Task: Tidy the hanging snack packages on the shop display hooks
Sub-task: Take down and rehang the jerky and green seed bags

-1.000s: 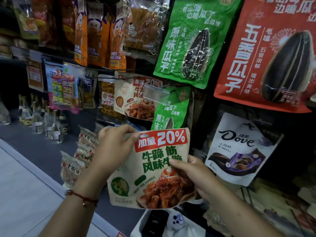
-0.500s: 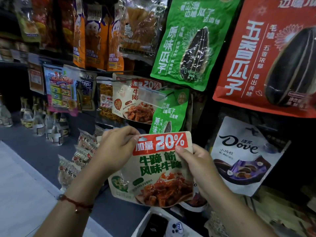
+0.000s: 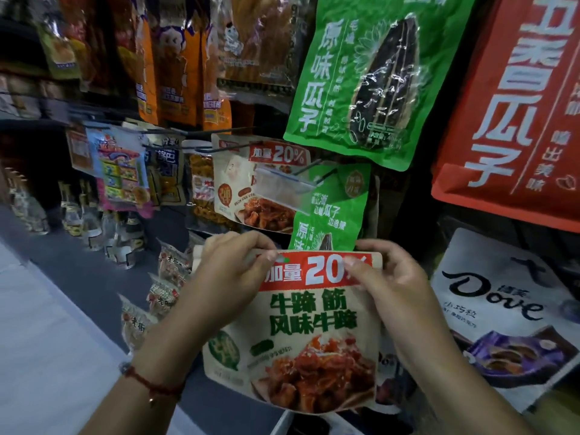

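I hold a beige snack pouch (image 3: 301, 334) with a red "20%" band and a photo of red saucy meat, upright in front of the display. My left hand (image 3: 229, 277) pinches its top left corner. My right hand (image 3: 389, 284) pinches the top right edge, thumb over the red band. Just above, a matching beige pouch (image 3: 251, 183) hangs on a metal hook (image 3: 232, 147). A small green sunflower seed pack (image 3: 335, 208) hangs beside it behind a clear price tag holder (image 3: 282, 183).
A large green seed bag (image 3: 361, 80) and a big red seed bag (image 3: 514, 105) hang above right. A white Dove chocolate bag (image 3: 502, 309) sits lower right. Orange packs (image 3: 182, 64) hang upper left; small bottles (image 3: 78, 215) and wrapped snacks (image 3: 163, 290) line the left shelf.
My right hand slid from the pouch's lower right side up to its top edge. Both hands now pinch the top corners, and the pouch sits slightly higher toward the hooks.
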